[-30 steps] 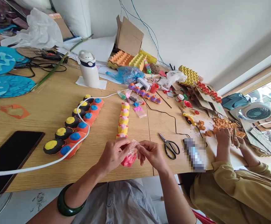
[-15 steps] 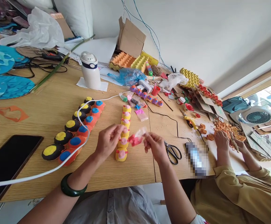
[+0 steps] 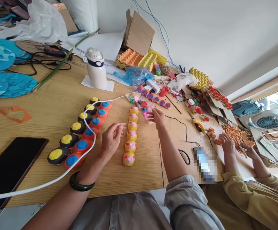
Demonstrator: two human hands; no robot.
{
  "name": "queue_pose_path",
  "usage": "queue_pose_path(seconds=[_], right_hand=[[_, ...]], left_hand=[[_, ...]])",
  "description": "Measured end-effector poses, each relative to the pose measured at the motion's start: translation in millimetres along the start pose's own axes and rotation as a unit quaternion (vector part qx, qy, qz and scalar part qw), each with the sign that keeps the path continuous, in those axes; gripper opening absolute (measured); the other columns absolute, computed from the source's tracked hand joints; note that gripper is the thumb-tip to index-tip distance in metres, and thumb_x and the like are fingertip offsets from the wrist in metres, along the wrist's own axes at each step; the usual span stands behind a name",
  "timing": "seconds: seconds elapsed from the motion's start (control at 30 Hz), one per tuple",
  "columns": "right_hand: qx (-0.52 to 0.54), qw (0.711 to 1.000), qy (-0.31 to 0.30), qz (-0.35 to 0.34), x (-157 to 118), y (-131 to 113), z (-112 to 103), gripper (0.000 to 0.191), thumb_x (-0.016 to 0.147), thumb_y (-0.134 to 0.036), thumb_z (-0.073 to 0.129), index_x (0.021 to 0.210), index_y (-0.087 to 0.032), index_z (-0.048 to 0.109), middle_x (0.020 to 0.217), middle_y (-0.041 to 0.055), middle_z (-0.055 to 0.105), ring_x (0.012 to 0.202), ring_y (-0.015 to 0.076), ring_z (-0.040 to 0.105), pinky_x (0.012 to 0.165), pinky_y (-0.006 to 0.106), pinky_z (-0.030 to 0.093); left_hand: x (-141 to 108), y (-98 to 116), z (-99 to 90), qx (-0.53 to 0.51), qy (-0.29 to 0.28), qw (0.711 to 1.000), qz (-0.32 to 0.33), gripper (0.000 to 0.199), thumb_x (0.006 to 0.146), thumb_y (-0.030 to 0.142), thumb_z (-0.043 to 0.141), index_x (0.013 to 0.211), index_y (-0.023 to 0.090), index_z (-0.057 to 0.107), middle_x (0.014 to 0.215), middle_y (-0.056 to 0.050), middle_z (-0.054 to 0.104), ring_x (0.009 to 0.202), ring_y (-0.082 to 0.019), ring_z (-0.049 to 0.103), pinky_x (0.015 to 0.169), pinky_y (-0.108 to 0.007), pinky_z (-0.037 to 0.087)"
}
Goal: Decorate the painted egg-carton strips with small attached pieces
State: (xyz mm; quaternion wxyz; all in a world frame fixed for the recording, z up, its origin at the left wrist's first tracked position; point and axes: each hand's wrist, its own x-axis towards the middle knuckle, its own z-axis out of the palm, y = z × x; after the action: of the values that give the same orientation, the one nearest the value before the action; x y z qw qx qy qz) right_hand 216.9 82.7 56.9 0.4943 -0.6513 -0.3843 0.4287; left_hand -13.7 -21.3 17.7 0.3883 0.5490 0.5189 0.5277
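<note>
My left hand hovers over the table just left of a row of yellow egg-carton cups with pink and red clay pieces on them. Its fingers are curled with the tips together; whatever they may pinch is too small to make out. My right hand reaches forward, fingers spread and holding nothing, beside small clear bags of coloured clay. Among these bags lie a red one and a pink one, partly covered by my fingers. Black scissors lie partly hidden by my right forearm.
Black-and-yellow cups and orange-and-blue cups stand to the left, crossed by a white cable. A phone lies farther left. Behind are a white canister and purple cups. At right, a co-worker's hands touch orange scraps.
My right hand has moved forward and let go of the bag of red clay, which now lies among the other bags. My left hand has drawn slightly away from the yellow row.
</note>
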Motion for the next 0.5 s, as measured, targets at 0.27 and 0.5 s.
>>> queue_pose_path(seconds=[0.27,0.5], right_hand=[[-0.291,0.944,0.089,-0.127,-18.8,31.3,-3.9,0.018,0.094,-0.029,0.061,0.101,-0.017,0.074,0.115,0.0128,0.078,0.107,0.0244,0.066,0.097,0.039,0.053],[-0.485,0.854,0.059,-0.18,-24.0,43.6,-2.5,0.028,0.094,-0.027,0.069,0.118,-0.015,0.075,0.132,0.0159,0.074,0.12,0.032,0.061,0.103,0.042,0.046]], left_hand=[[5.0,-8.6,3.7,-0.068,0.003,0.993,-0.095,0.04,0.093,0.052,0.064,0.113,0.018,0.073,0.103,-0.01,0.078,0.076,-0.017,0.069,0.067,-0.026,0.059],[9.2,-13.5,4.3,-0.089,0.013,0.989,-0.118,0.037,0.088,0.047,0.067,0.11,0.018,0.072,0.105,-0.011,0.078,0.076,-0.017,0.07,0.062,-0.026,0.06]])
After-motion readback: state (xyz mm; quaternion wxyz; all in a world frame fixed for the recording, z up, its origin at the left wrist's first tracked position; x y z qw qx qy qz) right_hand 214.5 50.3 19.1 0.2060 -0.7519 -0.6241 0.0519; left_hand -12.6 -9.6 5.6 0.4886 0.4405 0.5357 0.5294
